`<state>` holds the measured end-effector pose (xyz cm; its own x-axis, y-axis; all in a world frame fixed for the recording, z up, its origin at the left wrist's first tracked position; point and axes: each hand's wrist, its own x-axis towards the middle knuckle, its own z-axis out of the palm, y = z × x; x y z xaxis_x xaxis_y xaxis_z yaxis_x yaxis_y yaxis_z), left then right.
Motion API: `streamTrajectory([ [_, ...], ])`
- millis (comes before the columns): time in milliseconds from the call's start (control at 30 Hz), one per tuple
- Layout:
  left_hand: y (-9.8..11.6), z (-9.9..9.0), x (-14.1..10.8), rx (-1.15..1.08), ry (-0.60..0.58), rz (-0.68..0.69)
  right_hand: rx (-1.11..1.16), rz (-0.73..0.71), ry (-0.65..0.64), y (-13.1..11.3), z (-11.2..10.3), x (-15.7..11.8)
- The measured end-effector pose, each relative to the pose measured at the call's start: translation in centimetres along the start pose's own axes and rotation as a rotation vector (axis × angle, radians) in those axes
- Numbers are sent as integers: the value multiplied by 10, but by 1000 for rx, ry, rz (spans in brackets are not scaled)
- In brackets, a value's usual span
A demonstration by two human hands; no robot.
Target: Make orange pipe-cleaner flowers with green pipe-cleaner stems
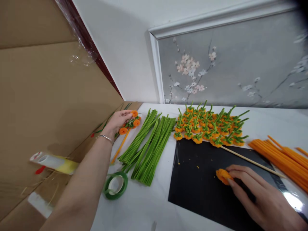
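Black mat: I took the black mat, lying on the white marbled desk, as my landmark; a few small orange scraps lay on it.
Right hand: my right hand reached over the mat's right part, thumb and fingers pinching an orange chenille flower head just above the black surface.
Left hand: my left hand was well to the left of the mat, its fingertips against a cluster of orange blooms; the thumb was hidden, so I could not tell whether that grip pinched them or merely touched.
Green chenille stems: two loose bundles of green chenille stems lay left of the mat.
Green tape roll: I saw the green tape roll farther left of the mat, flat on the desk.
Orange-and-green flowers: a crowd of orange-and-green flowers sat along the mat's far edge, most with their green stems upward.
Wooden stick: I had a wooden stick slanting across the mat's far right part.
Orange chenille stems: a pile of orange chenille stems lay to the mat's right.
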<state>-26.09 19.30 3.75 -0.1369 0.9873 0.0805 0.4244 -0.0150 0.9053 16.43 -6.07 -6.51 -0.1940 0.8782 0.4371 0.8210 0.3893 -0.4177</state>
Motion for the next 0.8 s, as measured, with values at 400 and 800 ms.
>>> streamTrajectory([
  [400, 45, 21, -50, 470, -147, 456, -16, -32, 28, 3, 4, -2],
  [800, 50, 149, -87, 345, -561, 490, -16, -75, 85, -12, -7, 12],
])
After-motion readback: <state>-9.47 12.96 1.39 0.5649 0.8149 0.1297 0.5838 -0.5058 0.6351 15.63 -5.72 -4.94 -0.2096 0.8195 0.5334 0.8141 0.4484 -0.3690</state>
